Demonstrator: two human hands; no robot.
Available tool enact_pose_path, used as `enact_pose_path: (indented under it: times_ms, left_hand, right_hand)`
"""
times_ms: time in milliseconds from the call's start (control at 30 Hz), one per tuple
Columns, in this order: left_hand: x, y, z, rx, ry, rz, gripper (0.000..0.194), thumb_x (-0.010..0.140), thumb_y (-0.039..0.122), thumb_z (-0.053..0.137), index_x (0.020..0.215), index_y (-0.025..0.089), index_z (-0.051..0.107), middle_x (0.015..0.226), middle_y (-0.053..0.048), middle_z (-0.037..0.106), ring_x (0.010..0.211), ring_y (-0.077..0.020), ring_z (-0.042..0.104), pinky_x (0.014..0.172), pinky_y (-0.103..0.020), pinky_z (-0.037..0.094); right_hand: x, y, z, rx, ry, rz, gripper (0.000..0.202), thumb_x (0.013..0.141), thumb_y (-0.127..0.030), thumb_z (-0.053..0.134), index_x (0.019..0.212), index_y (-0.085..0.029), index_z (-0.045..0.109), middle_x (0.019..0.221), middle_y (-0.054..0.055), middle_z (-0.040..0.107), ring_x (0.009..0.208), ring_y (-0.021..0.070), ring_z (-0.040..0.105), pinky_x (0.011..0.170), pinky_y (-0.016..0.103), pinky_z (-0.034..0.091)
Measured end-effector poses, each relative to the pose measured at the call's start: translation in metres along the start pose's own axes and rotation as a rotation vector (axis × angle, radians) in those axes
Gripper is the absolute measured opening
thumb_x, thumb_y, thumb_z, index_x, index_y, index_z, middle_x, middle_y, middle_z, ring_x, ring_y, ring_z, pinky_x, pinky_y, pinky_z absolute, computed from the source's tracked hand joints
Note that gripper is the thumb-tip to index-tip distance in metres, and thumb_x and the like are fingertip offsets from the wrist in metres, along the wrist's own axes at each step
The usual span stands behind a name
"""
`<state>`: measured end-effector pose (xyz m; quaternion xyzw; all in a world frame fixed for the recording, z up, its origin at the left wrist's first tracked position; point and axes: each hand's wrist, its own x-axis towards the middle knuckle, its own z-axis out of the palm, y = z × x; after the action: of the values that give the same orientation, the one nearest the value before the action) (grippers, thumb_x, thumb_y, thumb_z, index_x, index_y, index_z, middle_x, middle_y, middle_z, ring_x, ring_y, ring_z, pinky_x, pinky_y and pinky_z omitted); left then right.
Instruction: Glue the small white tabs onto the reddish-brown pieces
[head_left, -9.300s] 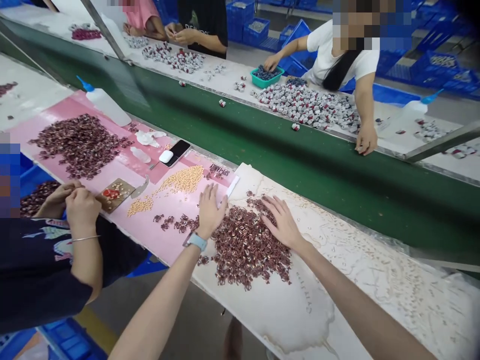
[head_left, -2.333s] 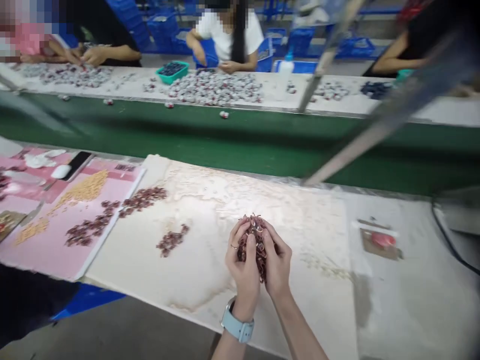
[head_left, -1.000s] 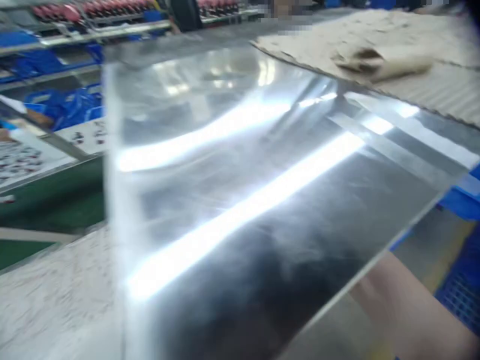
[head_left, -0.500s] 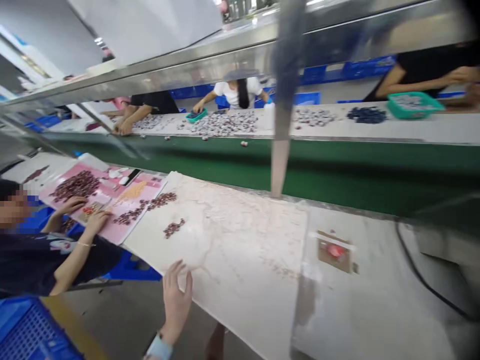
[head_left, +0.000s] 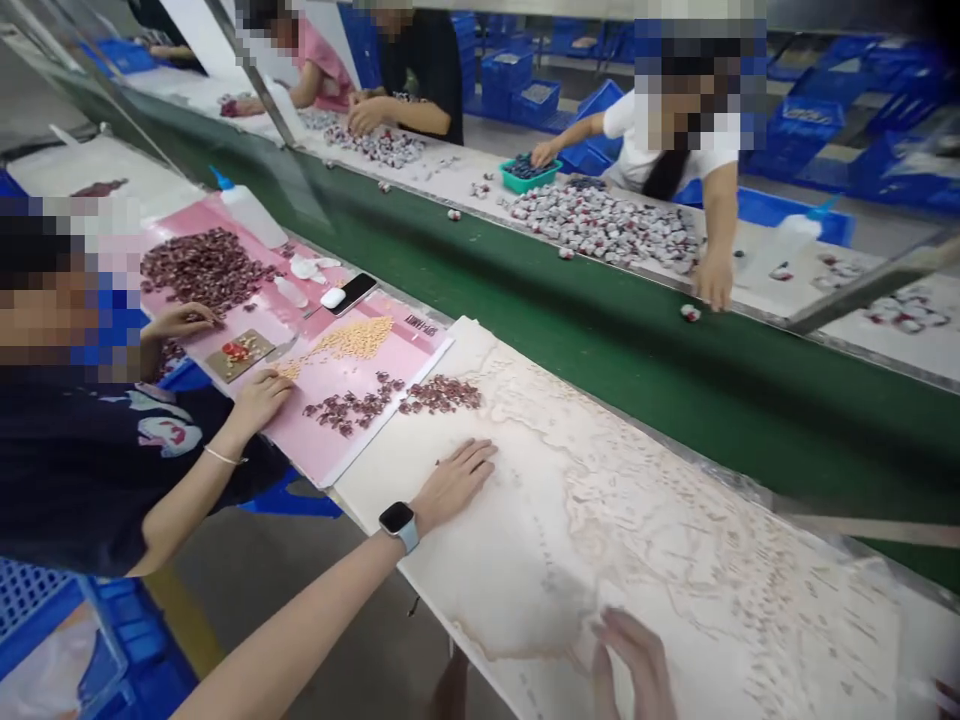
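Note:
My left hand [head_left: 456, 484], with a smartwatch [head_left: 398, 522] on its wrist, lies palm down on a pale board [head_left: 517, 540] printed with faint map-like lines. Its fingers are stretched out, and I cannot make out what lies under the palm. Just beyond the fingertips is a cluster of small dark red-brown pieces [head_left: 442, 395], which runs on across the edge of a pink board [head_left: 352, 455]. My right hand [head_left: 637, 665] is at the bottom, over the pale board. Its fingers are slightly bent and apart from the thumb, with nothing seen between them.
At left, a co-worker [head_left: 82, 470] handles small pieces on the pink board, where a phone [head_left: 360, 292], yellow pieces [head_left: 352, 338] and a squeeze bottle [head_left: 251, 212] lie. A green conveyor belt [head_left: 450, 290] runs behind. Across it, people work at piles of white-and-red pieces [head_left: 600, 222].
My left hand has moved forward and lies flat on the pale board. My right hand has come into view. The small separate dark cluster no longer shows. The view has swung left.

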<state>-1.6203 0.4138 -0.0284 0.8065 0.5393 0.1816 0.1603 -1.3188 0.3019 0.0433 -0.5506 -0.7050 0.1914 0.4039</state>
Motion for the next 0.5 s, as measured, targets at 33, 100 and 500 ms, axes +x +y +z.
enact_pose_path:
  times_ms: [33, 100, 500]
  left_hand:
    - [0.001, -0.010, -0.005, 0.006, 0.018, -0.016, 0.026, 0.100, 0.024, 0.059, 0.123, 0.014, 0.066, 0.146, -0.012, 0.057, 0.145, -0.0273, 0.048, 0.123, -0.058, 0.037]
    - [0.000, -0.028, -0.018, 0.026, 0.062, -0.064, 0.032, 0.099, 0.031, 0.062, 0.126, 0.015, 0.065, 0.147, -0.012, 0.057, 0.145, -0.0279, 0.048, 0.124, -0.058, 0.036]
    - [-0.064, -0.140, -0.087, 0.208, 0.579, -0.929, 0.063, 0.099, 0.048, 0.056, 0.154, 0.021, 0.041, 0.167, -0.015, 0.027, 0.158, -0.0402, 0.016, 0.126, -0.072, 0.013]
  right_hand:
    - [0.017, -0.001, 0.025, 0.017, -0.053, -0.038, 0.018, 0.103, -0.033, 0.057, 0.108, -0.020, 0.068, 0.111, 0.008, 0.068, 0.102, 0.0231, 0.069, 0.084, 0.043, 0.062]
    - [0.055, -0.003, 0.076, 0.039, -0.152, -0.098, 0.022, 0.104, -0.029, 0.049, 0.110, -0.025, 0.070, 0.114, 0.011, 0.066, 0.107, 0.0259, 0.069, 0.088, 0.047, 0.062]
    - [0.184, -0.033, 0.269, -0.116, -0.332, -0.137, 0.053, 0.106, -0.046, 0.045, 0.154, -0.024, 0.047, 0.164, 0.014, 0.039, 0.156, 0.0374, 0.025, 0.125, 0.069, 0.020]
